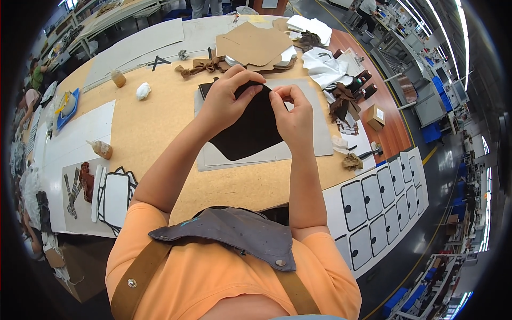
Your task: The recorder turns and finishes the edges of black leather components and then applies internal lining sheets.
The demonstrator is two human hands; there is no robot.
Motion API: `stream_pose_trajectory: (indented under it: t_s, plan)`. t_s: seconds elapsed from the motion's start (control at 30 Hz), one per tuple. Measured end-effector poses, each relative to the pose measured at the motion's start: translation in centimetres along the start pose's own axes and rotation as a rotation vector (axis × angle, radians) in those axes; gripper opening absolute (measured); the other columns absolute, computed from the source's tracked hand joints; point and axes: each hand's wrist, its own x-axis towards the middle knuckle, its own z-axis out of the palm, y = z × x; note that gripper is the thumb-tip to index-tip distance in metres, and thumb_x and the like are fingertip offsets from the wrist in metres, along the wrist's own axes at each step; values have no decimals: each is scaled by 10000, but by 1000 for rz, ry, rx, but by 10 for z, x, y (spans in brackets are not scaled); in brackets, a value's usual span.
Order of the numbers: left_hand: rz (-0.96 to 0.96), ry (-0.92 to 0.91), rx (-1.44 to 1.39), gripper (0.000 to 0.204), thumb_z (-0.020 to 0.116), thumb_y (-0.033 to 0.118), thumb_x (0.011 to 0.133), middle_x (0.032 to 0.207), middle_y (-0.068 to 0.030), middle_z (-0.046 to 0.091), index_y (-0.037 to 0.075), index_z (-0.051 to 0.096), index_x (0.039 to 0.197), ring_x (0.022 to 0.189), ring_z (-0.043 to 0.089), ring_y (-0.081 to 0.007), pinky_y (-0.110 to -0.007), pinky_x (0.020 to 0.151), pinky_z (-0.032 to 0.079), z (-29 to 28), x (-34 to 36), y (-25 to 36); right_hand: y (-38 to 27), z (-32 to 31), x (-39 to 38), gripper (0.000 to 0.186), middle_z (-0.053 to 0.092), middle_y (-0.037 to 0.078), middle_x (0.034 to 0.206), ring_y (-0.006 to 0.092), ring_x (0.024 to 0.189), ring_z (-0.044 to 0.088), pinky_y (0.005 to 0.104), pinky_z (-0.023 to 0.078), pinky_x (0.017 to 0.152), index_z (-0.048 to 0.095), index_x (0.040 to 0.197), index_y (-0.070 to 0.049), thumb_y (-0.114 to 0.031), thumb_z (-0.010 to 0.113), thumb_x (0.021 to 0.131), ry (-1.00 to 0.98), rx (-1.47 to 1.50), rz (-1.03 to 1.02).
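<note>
Both my hands grip the upper edge of a dark brown, nearly black flat piece, perhaps leather or fabric. My left hand pinches it at the upper left, with thumb and forefinger together. At the upper right, the fingertips of my right hand are closed on the same edge. The piece hangs tilted above light grey sheets on the table, its rounded lower corner toward me. Another dark piece shows partly behind my left hand.
The tan table bears a stack of brown card sheets at the far side. Bottles of amber liquid stand at left, near a blue tray. Thread spools and a small box lie right. Black-edged panels cover a board at lower right.
</note>
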Motion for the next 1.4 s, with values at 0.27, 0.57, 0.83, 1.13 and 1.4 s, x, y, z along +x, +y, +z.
stream_pose_trajectory:
  t_s: [0.27, 0.57, 0.83, 1.13, 1.4]
  plan:
    - [217, 64, 15, 104, 613, 31, 828, 821, -52, 549, 61, 617, 927, 721, 559, -197, -290, 607, 437, 0, -1, -10, -14, 1, -3, 76, 617, 97, 790, 256, 756, 581, 347, 462, 695, 544, 826, -6, -70, 583, 832, 6, -97, -153]
    - [360, 149, 460, 235, 633, 164, 823, 1100, -41, 519, 131, 558, 1044, 1033, 479, -246, -371, 905, 291, 4, -3, -7, -7, 5, 0, 79, 611, 98, 782, 239, 741, 578, 325, 461, 700, 542, 830, -2, -67, 587, 837, 96, -66, -145]
    - [360, 167, 594, 579, 758, 229, 654, 1181, -52, 432, 131, 469, 1147, 1118, 403, -246, -395, 909, 254, 72, -69, -32, -9, 13, 7, 108, 585, 27, 789, 82, 698, 504, 235, 424, 635, 538, 816, -16, -92, 596, 867, 225, 286, 115]
    - [289, 158, 454, 352, 603, -53, 631, 886, -50, 587, 100, 579, 947, 867, 560, -208, -338, 817, 312, 37, -64, -32, 29, 23, -20, 102, 579, 3, 821, 51, 735, 508, 191, 417, 676, 579, 896, -15, -117, 576, 900, 180, 490, 361]
    - [-555, -47, -670, 150, 579, 1, 860, 911, 1, 587, 33, 556, 1004, 865, 536, -73, -215, 782, 419, -43, -98, -29, 36, -31, -63, 171, 610, 43, 931, 97, 844, 540, 235, 424, 775, 611, 962, 3, -141, 530, 922, 52, 296, 314]
